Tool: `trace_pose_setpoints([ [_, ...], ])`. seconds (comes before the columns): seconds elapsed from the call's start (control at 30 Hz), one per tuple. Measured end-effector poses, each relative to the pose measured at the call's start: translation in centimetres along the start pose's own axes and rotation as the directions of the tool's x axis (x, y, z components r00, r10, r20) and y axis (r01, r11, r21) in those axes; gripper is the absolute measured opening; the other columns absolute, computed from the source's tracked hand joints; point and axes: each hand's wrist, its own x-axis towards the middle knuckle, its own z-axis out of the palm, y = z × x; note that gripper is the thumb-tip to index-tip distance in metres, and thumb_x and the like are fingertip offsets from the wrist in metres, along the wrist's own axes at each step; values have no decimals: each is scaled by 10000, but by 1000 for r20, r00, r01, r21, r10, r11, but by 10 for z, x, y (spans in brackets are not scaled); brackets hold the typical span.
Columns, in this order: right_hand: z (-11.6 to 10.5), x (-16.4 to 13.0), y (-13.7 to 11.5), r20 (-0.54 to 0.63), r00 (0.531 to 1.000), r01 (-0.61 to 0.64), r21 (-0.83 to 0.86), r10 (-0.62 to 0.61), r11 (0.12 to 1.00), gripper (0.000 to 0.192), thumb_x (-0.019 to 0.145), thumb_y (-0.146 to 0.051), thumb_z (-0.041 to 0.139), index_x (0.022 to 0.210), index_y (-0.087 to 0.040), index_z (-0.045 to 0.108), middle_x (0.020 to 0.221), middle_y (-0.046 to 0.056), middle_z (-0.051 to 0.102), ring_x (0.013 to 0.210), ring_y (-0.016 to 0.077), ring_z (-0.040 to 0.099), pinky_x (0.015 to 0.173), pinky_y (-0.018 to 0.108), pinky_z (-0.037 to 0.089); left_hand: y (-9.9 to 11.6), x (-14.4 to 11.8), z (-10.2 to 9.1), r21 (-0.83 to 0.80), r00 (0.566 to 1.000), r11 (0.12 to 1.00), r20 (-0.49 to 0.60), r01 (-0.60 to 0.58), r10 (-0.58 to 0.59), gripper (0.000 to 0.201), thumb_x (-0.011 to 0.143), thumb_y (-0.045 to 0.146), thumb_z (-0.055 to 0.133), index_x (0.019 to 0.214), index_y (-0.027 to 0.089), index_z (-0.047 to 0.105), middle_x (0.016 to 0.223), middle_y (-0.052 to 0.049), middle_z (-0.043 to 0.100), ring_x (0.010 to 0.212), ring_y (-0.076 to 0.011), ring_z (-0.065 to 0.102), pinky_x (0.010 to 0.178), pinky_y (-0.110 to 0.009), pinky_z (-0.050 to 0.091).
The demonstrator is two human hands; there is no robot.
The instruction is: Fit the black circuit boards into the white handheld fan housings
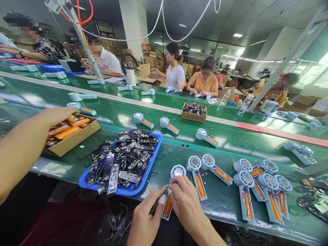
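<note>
At the bench's near edge, both hands — left hand [143, 218], right hand [186, 201] — grip a fan half-shell [171, 191], steadying its orange battery [167, 206].

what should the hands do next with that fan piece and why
Probably press the orange cylindrical battery flat into the pale blue plastic fan shell: the left hand and right hand both pinch that shell, and neighbouring shells show batteries seated in their handles.
</note>
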Motion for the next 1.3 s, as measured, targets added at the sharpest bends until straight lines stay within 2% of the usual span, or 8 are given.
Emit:
trace_pose_setpoints([
  [0.17, -16, 11, 18, 97, 995, -57, 259, 33, 964, 220, 886, -60, 632, 1028, -215, 695, 1182, 84, 636, 1067, 232, 608, 896, 372, 519, -3, 14, -18, -145, 970, 973, 194, 180, -150, 283, 889, 306, 576, 1041, 229, 802, 1074, -73, 815, 982, -246, 776, 820, -293, 636],
  [0.4, -27, 21, 23, 181, 983, -63, 479, -28, 876, 100, 875, -120, 740, 874, -220, 748, 906, 12, 715, 962, 194, 637, 915, 355, 484, -1, 23, -23, -254, 934, 936, 319, 246, -159, 289, 882, 358, 609, 1026, 216, 815, 875, -56, 803, 680, -183, 727, 633, -255, 625],
  [0.6, -15, 12, 15, 139, 990, -90, 385, 38, 918, 212, 860, -8, 659, 908, -197, 743, 950, 42, 716, 985, 224, 617, 906, 392, 474, -3, 21, -19, -254, 966, 953, 236, 164, -104, 222, 867, 323, 630, 939, 248, 826, 1000, -60, 825, 944, -255, 774, 837, -309, 632],
  [0.87, -34, 1, 8, 218, 975, -121, 346, 45, 930, 384, 902, -50, 617, 1243, -227, 629, 1138, 80, 622, 1059, 223, 585, 909, 353, 529, -4, 13, -27, -139, 938, 944, 221, 301, -266, 341, 878, 346, 563, 1138, 232, 752, 1100, -69, 811, 991, -252, 780, 766, -296, 653],
  [1.0, -32, -9, -2, 312, 949, 10, 144, -55, 989, 255, 894, -13, 574, 1034, -193, 690, 951, 68, 614, 851, 210, 576, 717, 304, 517, -7, 9, -28, -70, 942, 961, 226, 269, -247, 395, 875, 314, 526, 1215, 244, 716, 1083, -59, 816, 901, -238, 799, 666, -272, 656],
  [1.1, -22, -12, -2, 273, 957, 59, 129, -92, 990, 203, 893, -27, 568, 904, -187, 692, 906, 65, 626, 797, 200, 571, 676, 288, 495, -9, 8, -29, 20, 956, 980, 220, 196, -196, 410, 871, 275, 498, 1217, 243, 715, 1124, -52, 806, 955, -241, 790, 660, -259, 653],
  [1.2, -16, -12, 3, 196, 980, -94, 354, 25, 931, 194, 884, -45, 556, 916, -190, 681, 949, 58, 682, 835, 184, 620, 748, 280, 514, -9, 9, -28, 112, 964, 989, 236, 100, -124, 430, 880, 226, 462, 1232, 228, 708, 1153, -49, 797, 1007, -236, 777, 779, -283, 647],
  [1.3, -10, -11, 7, 181, 942, -335, 552, 282, 764, 119, 893, -115, 570, 907, -185, 665, 827, 21, 701, 731, 152, 643, 690, 243, 522, -6, 9, -24, 171, 967, 985, 254, -17, -27, 503, 850, 134, 410, 1260, 216, 691, 1200, -56, 780, 1079, -224, 752, 912, -308, 607],
])
